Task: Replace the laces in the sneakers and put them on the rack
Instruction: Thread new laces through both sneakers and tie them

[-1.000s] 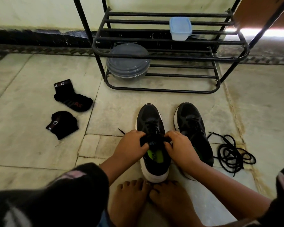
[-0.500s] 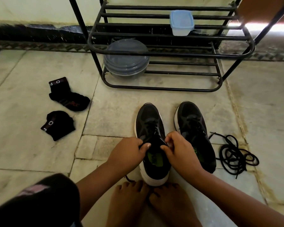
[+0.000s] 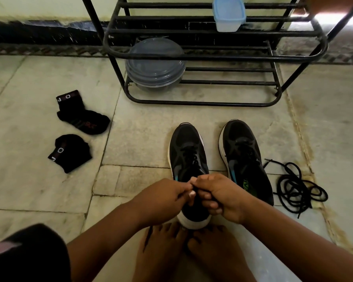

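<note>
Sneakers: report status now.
Left hand and right hand both pinching lace at left sneaker. Right sneaker beside it. Rack ahead, unobstructed.

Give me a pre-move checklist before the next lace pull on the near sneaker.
1. Left hand and right hand pinch the lace: ok.
2. Left sneaker flat on floor, heel against toes: ok.
3. Lace ends even: cannot tell, hidden by hands.
4. Right sneaker laced: ok.
5. Loose lace coiled beside it, clear of hands: ok.
6. Rack has space for both: ok.
</note>
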The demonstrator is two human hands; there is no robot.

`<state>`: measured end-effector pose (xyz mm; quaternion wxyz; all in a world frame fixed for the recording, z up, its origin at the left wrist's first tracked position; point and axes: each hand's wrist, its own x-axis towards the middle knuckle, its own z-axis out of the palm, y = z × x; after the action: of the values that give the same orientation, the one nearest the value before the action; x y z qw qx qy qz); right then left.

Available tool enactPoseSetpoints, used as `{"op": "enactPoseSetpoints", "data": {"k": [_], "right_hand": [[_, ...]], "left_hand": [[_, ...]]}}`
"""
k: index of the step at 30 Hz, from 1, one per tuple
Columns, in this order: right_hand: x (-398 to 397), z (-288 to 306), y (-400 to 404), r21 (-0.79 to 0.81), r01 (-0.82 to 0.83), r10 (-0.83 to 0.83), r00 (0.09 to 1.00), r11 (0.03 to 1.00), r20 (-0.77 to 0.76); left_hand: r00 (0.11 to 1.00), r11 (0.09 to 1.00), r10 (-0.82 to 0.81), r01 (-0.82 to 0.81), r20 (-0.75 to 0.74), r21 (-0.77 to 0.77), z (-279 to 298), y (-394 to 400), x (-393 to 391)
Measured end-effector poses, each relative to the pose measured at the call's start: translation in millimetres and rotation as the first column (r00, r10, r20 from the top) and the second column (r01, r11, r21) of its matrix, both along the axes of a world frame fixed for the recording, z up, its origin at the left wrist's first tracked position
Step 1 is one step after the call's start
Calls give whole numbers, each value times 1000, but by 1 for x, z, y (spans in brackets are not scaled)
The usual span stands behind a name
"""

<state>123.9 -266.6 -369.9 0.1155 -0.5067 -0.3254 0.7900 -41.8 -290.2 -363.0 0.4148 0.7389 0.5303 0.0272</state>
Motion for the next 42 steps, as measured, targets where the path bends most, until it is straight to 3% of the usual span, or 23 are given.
{"op": "enactPoseSetpoints", "data": {"k": [3, 6, 9, 13, 18, 22, 28, 33, 37, 39, 42], "right_hand": [[4, -2, -1, 6, 38, -38, 999, 999, -13], [9, 0, -2, 82, -32, 29, 999, 996, 29], [10, 3, -1, 257, -232, 196, 967, 938, 160], [12, 13, 8, 502, -455, 259, 873, 736, 413], [22, 13, 17, 614, -393, 111, 889, 684, 445], [19, 10, 19, 638, -447, 138, 869, 626, 474], [17, 13, 23, 534, -679, 316, 721, 504, 617], [16, 10, 24, 536, -733, 304, 669, 419, 678], [16, 9, 24, 584, -686, 294, 720, 433, 629], [15, 7, 23, 610, -648, 286, 755, 456, 590], [15, 8, 22, 630, -611, 248, 783, 479, 571]], "left_hand": [[995, 985, 98, -96, -10, 140, 1, 4, -5], [956, 922, 272, -292, 111, 256, 2, 7, -6], [903, 896, 344, -397, 258, 197, 2, 8, -1], [880, 930, 348, -367, 322, -1, 3, 7, 4], [937, 970, 189, -225, 294, 93, -1, 10, 0], [986, 977, 47, -78, 160, 197, -10, 6, -2], [997, 918, -44, 67, -68, 391, -11, 4, -7], [993, 914, 96, -60, -70, 401, -9, 6, -4], [970, 915, 230, -188, -80, 356, -5, 7, -1], [974, 913, 220, -184, -60, 364, -7, 7, 0], [968, 917, 239, -249, 70, 311, -11, 5, 7]]}}
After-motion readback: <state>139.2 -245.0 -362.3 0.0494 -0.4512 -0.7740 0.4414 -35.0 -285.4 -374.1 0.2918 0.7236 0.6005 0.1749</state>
